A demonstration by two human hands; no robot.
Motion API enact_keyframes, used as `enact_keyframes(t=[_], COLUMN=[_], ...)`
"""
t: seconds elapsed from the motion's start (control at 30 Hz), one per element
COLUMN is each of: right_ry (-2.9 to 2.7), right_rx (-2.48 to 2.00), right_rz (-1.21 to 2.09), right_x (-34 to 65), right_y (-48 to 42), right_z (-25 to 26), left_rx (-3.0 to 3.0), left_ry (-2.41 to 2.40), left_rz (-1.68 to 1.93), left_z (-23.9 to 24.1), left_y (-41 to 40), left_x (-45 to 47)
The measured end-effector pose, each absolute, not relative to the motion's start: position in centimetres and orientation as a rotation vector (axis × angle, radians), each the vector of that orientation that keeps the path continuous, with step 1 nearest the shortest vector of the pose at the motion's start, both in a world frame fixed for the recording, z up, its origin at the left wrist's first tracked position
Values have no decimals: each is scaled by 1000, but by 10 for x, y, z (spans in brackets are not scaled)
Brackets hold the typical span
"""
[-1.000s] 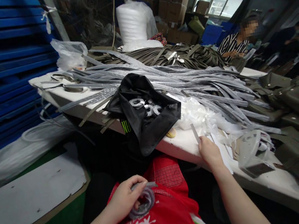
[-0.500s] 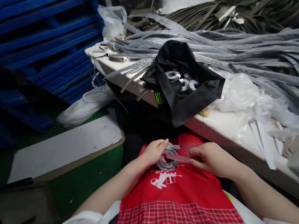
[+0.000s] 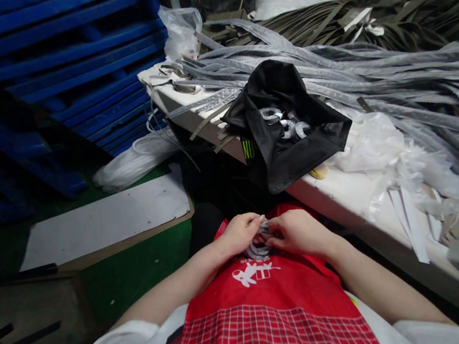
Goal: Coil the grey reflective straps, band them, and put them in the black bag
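A coiled grey strip [image 3: 257, 251] lies over the lap of my red apron [image 3: 307, 279]. My left hand [image 3: 242, 233] pinches the coil at its upper left side, thumb and fingers pressed together. From the right, my right hand [image 3: 295, 233] closes on the coil's upper right part, its fingertips almost meeting the left ones. Both hands cover much of the strip, and its loose end is hidden. Beyond the hands, a black bag [image 3: 297, 157] stands open at the table edge with several small grey-white coils [image 3: 271, 114] inside.
Long grey strips [image 3: 335, 69] spread over the white table [image 3: 317, 195] on the right, with dark strips [image 3: 418, 14] behind. Crumpled clear plastic [image 3: 376, 141] lies near its edge. Blue pallets [image 3: 78, 56] are stacked at the left, above a white board [image 3: 109, 218].
My right hand has moved left, up to the coil and my left hand. The strip end that stretched between coil and right hand no longer shows. The view has shifted slightly.
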State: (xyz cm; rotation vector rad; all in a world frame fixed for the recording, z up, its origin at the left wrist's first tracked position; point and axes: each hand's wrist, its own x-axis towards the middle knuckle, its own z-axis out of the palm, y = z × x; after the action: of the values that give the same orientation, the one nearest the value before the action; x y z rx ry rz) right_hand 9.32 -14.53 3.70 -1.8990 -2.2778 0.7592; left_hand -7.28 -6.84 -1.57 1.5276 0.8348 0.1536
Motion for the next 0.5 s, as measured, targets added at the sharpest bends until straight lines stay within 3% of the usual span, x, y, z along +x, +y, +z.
enact_keyframes(t=[0.2, 0.5], right_ry=[-1682, -1311], right_rx=[-1646, -1587], right_rz=[1159, 1032], right_x=[117, 114], right_y=[-158, -150], right_z=[34, 9], left_rx=[1685, 1984], left_ry=[822, 554], left_rz=[205, 240], left_z=[-11, 11], left_y=[-61, -69], left_x=[-77, -69])
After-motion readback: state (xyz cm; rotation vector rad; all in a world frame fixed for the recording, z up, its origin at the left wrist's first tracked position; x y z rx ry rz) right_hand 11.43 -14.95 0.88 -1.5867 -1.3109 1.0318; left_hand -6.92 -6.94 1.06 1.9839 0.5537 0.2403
